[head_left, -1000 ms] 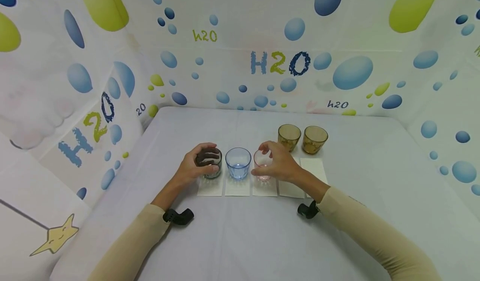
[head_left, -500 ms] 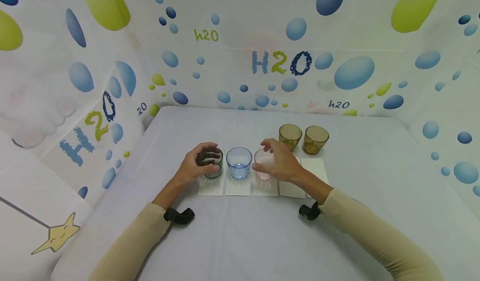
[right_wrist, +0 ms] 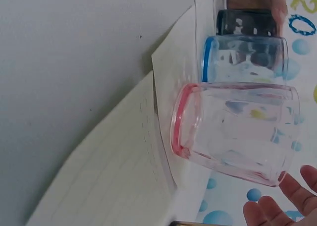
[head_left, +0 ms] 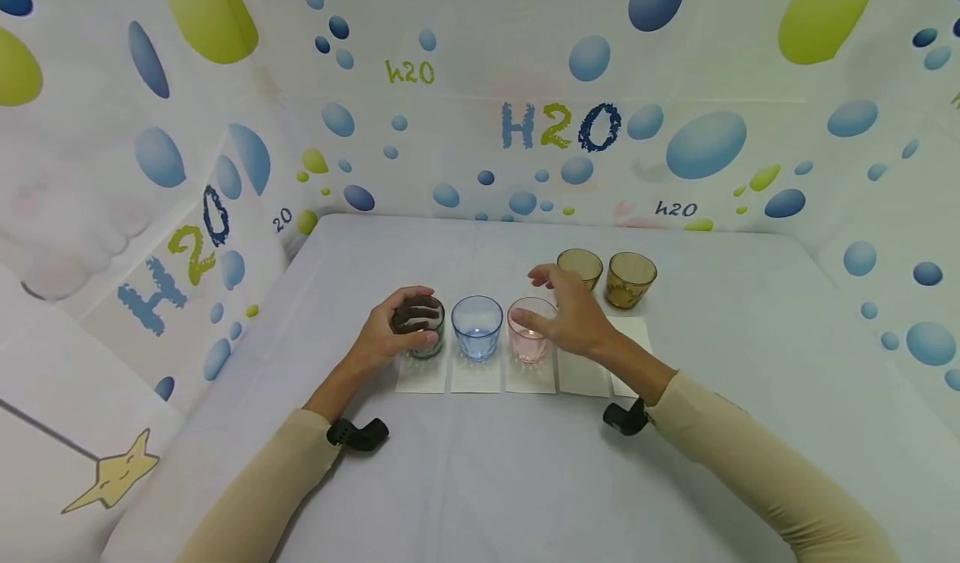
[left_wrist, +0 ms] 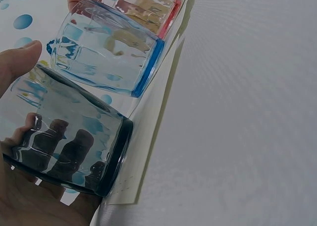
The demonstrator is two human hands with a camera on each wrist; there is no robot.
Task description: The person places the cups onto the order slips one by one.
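In the head view, the left hand wraps its fingers round a short dark grey tumbler of clear glass, which stands on the leftmost of five pale cream paper squares laid in a row. At 3 o'clock of that tumbler stands a short blue glass tumbler, and next a short pink glass tumbler, each on its own square. The right hand hovers with fingers spread and relaxed, holding nothing, just at 3 o'clock of the pink tumbler. At 12 o'clock of the hand stand two amber glass tumblers off the squares. The grey-white tablecloth covers the surface; the walls are white, printed with blue and green drops and "H2O" lettering.

In the left wrist view, the dark tumbler lies against the palm (fingertips mirror in its glass), thumb at its rim; the blue tumbler stands just beside it, whether touching I cannot tell.

In the right wrist view, the pink tumbler stands free on its square, with the open fingertips near its rim at 5 o'clock, apart from it.
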